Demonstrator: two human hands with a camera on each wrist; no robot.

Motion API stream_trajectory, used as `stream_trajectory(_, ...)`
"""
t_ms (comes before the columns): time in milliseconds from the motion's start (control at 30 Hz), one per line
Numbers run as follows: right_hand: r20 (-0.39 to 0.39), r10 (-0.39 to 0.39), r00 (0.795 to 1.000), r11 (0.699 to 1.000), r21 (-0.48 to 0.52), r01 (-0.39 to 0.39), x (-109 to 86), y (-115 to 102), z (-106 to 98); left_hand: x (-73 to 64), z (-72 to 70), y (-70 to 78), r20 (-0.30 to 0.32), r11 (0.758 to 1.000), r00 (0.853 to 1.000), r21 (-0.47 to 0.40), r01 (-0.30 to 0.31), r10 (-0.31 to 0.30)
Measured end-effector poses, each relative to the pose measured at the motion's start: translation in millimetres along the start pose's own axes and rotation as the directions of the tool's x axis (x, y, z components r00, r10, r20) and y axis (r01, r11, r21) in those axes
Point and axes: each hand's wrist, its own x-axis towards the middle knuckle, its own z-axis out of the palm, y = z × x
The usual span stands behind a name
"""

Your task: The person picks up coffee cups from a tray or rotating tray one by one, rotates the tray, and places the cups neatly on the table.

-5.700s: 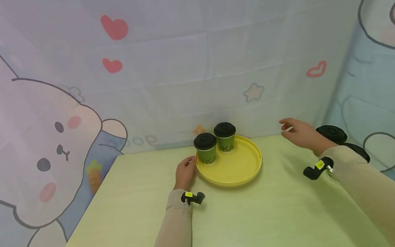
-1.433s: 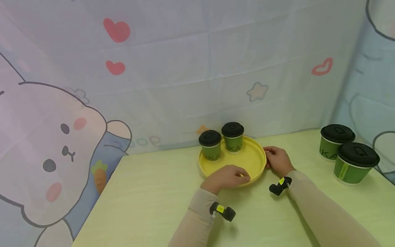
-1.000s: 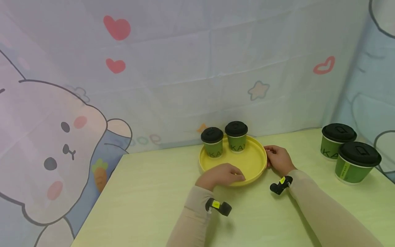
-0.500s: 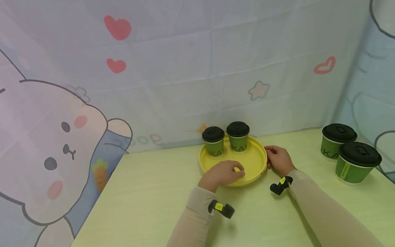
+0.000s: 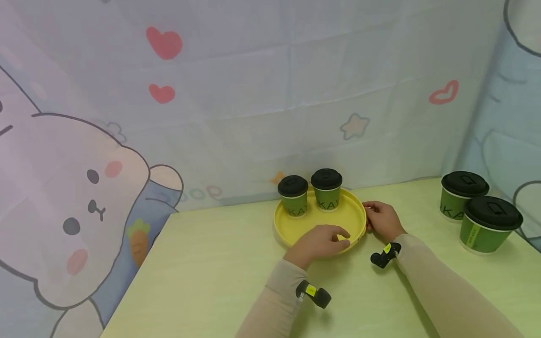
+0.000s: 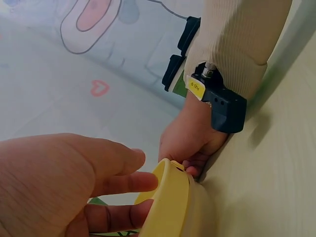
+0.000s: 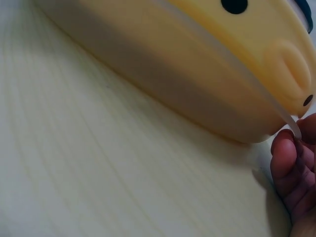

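A round yellow tray (image 5: 325, 219) lies on the table near the wall, with two green paper cups with black lids, one cup (image 5: 294, 203) at its back left and the other cup (image 5: 328, 196) just right of it. My right hand (image 5: 382, 220) pinches the tray's right rim, thumb and fingers closed on the edge in the right wrist view, where fingers (image 7: 284, 155) show at a small tab. Over the tray's front edge is my left hand (image 5: 320, 243), fingers loosely bent and apart. In the left wrist view its fingertips overlap the tray's rim (image 6: 173, 197).
Two more lidded green cups stand at the table's right side, a smaller cup (image 5: 452, 204) behind a wider cup (image 5: 483, 234). A printed cloth wall (image 5: 236, 117) rises along the back. The pale table (image 5: 203, 272) extends left and in front of the tray.
My left hand has gone from the tray's left rim to its front; my right hand has come from near the right-hand cups to the tray. Both tray cups have shifted rightward in view.
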Motion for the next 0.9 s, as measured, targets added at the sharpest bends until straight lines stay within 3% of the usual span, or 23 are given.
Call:
stream_trajectory(300, 0.007, 0.003, 1.0, 1.0, 0.003, -0.003, -2.5, -2.6, -1.5, -3.1, -4.8, 0.0, 0.051, 1.0, 0.999, 0.003, -0.007, 0.007)
stream_trajectory(900, 0.0, -0.005, 1.0, 1.0, -0.017, 0.005, -2.5, -4.2, -2.6, -17.1, -17.9, -9.7, 0.072, 1.0, 0.997, 0.003, 0.007, -0.007)
